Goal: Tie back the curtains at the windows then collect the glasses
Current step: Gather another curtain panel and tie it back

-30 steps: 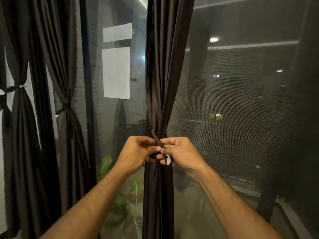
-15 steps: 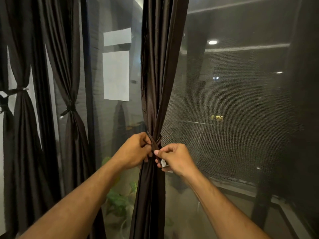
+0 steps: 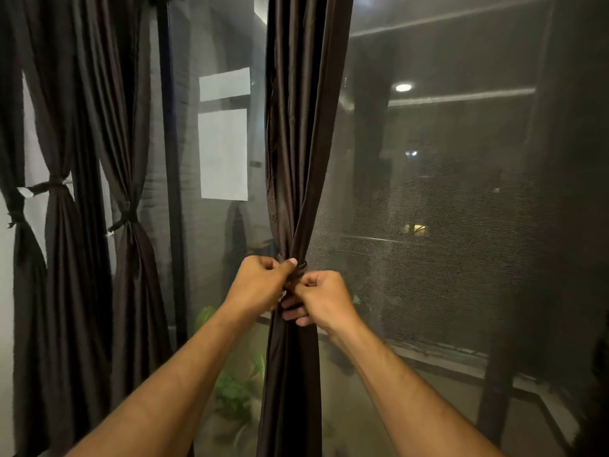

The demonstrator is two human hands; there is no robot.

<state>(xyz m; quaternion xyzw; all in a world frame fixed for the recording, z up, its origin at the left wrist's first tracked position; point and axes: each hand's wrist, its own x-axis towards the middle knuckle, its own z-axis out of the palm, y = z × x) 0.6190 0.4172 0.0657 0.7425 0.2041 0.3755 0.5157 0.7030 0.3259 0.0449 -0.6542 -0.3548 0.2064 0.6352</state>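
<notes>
A dark brown curtain (image 3: 301,143) hangs in the middle of the view, gathered into a narrow waist by a dark tie-back strap (image 3: 301,268). My left hand (image 3: 258,283) grips the strap on the curtain's left side, thumb on top. My right hand (image 3: 321,300) pinches the strap's other end just below and to the right, fingers curled against the cloth. The two hands touch at the knot. No glasses are in view.
Two more dark curtains (image 3: 130,159) (image 3: 56,225) hang tied at the left by a window frame post (image 3: 171,192). A mesh screen (image 3: 445,209) fills the right. White paper sheets (image 3: 224,153) stick on the glass. Green plant leaves (image 3: 234,390) sit low behind it.
Both hands have closed tighter on the strap, with the right fingers curling in; the white tag that showed under the right hand is hidden.
</notes>
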